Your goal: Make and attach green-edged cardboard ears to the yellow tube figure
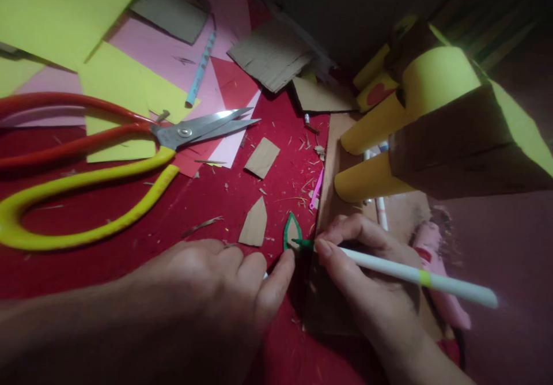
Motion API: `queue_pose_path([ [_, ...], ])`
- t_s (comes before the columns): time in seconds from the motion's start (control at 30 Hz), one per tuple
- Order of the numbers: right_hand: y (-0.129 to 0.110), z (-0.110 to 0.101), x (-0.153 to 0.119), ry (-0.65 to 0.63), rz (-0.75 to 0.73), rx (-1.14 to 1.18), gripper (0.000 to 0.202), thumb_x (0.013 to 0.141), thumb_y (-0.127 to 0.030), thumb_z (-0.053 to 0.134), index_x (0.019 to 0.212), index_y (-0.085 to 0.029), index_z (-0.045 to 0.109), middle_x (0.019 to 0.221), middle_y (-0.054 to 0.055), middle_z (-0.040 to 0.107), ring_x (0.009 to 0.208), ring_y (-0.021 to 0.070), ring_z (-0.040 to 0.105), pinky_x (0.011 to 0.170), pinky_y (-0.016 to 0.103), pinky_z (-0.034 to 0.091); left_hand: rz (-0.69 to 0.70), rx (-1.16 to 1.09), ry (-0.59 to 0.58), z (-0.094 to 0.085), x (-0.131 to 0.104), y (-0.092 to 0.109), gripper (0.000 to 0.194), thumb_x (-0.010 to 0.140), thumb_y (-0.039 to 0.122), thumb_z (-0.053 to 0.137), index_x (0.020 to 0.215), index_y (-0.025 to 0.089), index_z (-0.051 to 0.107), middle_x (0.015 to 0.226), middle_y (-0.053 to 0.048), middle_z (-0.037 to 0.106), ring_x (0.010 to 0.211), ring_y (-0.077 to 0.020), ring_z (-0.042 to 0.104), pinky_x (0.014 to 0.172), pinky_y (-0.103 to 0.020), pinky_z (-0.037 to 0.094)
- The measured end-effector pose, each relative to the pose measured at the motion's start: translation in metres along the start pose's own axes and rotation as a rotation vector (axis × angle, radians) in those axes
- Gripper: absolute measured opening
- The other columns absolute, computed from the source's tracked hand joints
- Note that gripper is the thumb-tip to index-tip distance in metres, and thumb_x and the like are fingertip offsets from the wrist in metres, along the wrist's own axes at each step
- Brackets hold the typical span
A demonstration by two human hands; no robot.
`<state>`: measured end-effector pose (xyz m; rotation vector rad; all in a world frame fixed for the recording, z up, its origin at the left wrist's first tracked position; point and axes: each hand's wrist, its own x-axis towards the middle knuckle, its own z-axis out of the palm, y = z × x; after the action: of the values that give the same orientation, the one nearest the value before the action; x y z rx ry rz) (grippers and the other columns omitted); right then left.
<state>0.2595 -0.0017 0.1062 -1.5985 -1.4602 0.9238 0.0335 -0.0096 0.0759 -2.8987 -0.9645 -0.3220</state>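
Observation:
A small leaf-shaped cardboard piece (293, 230) with a green outline lies on the red cloth. My left hand (216, 284) is closed, its index fingertip pressing down the lower end of this piece. Something small and white peeks out between the left fingers; most of it is hidden. In my right hand (367, 270) is a white felt-tip marker (401, 271) with a yellow-green band, pinched near its green tip. That tip touches the face of the leaf-shaped piece. Just left of it rests a pointed cardboard piece (254, 223), and farther up a four-sided cardboard piece (262, 158).
Large scissors (184, 133) with red and yellow handles lie at left, blades slightly apart. Behind them are coloured paper sheets (142, 56), a blue pencil (201, 69) and cardboard scraps (272, 53). A yellow-and-brown cardboard construction (458, 137) with tube legs stands at right, beside a pink object (440, 275).

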Motion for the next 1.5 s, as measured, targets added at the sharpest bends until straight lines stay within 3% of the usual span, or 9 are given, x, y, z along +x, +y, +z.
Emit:
queue_pose_path([
  [0.1,-0.004,0.002,0.000,0.053,0.010,-0.014,0.017,0.086,-0.024,0.085,0.071,-0.026,0.078,0.058,-0.005,0.071,0.048,0.0107,0.061,0.046,0.017,0.045,0.013,0.002,0.019,-0.001,0.002,-0.001,0.046,0.108,0.034,0.066,0.151,0.022,0.078,0.078,0.001,0.072,0.063,-0.0211,0.064,0.058,-0.040,0.053],
  [0.23,-0.005,0.005,0.002,0.052,-0.081,-0.029,0.017,0.086,-0.020,0.085,0.071,-0.026,0.078,0.056,-0.006,0.070,0.045,0.0101,0.061,0.043,0.016,0.045,-0.005,-0.022,0.044,-0.002,0.004,-0.002,0.040,0.110,0.039,0.066,0.143,0.022,0.082,0.079,0.002,0.073,0.062,-0.0196,0.064,0.056,-0.039,0.051],
  [0.5,-0.008,0.007,0.008,0.081,-0.130,-0.051,0.016,0.084,-0.017,0.084,0.073,-0.027,0.079,0.058,-0.007,0.076,0.046,0.0105,0.069,0.046,0.014,0.053,-0.014,-0.015,0.025,-0.001,0.004,-0.001,0.046,0.111,0.047,0.068,0.148,0.022,0.080,0.078,0.002,0.072,0.062,-0.0194,0.062,0.056,-0.039,0.052],
  [0.77,0.005,-0.006,0.003,0.124,-0.091,-0.225,0.011,0.092,-0.030,0.095,0.086,-0.033,0.087,0.077,0.002,0.086,0.059,0.0237,0.077,0.047,0.031,0.061,0.001,-0.003,0.032,-0.002,0.006,-0.001,0.046,0.105,0.050,0.076,0.142,0.024,0.083,0.076,0.004,0.071,0.060,-0.0192,0.062,0.055,-0.037,0.055],
  [0.9,0.015,-0.007,-0.001,0.152,-0.083,-0.223,0.011,0.094,-0.036,0.097,0.090,-0.037,0.087,0.082,0.004,0.087,0.063,0.0270,0.080,0.047,0.034,0.063,-0.004,0.000,0.041,-0.003,0.006,-0.002,0.042,0.107,0.049,0.074,0.140,0.026,0.085,0.077,0.002,0.072,0.061,-0.0196,0.064,0.055,-0.038,0.055],
  [1.03,0.010,-0.003,0.001,0.149,-0.089,-0.187,0.012,0.092,-0.031,0.098,0.090,-0.036,0.087,0.080,0.004,0.088,0.062,0.0252,0.081,0.048,0.031,0.063,0.022,-0.003,0.027,-0.004,0.005,-0.003,0.041,0.112,0.045,0.068,0.144,0.025,0.083,0.079,0.001,0.074,0.063,-0.0196,0.066,0.057,-0.037,0.056],
  [1.23,-0.010,0.008,0.010,0.086,-0.126,-0.080,0.016,0.085,-0.019,0.084,0.073,-0.030,0.078,0.058,-0.006,0.078,0.045,0.0134,0.072,0.044,0.017,0.057,0.024,-0.002,0.021,-0.001,0.002,-0.002,0.046,0.114,0.041,0.060,0.152,0.022,0.078,0.080,0.001,0.072,0.063,-0.0201,0.065,0.057,-0.037,0.053],
  [1.5,-0.001,0.008,0.003,0.069,-0.149,-0.095,0.015,0.089,-0.019,0.086,0.078,-0.028,0.082,0.061,-0.007,0.079,0.050,0.0123,0.073,0.050,0.016,0.056,0.024,-0.018,0.002,0.001,-0.001,-0.002,0.054,0.112,0.047,0.067,0.158,0.019,0.069,0.087,0.002,0.074,0.067,-0.0219,0.064,0.058,-0.040,0.052],
])
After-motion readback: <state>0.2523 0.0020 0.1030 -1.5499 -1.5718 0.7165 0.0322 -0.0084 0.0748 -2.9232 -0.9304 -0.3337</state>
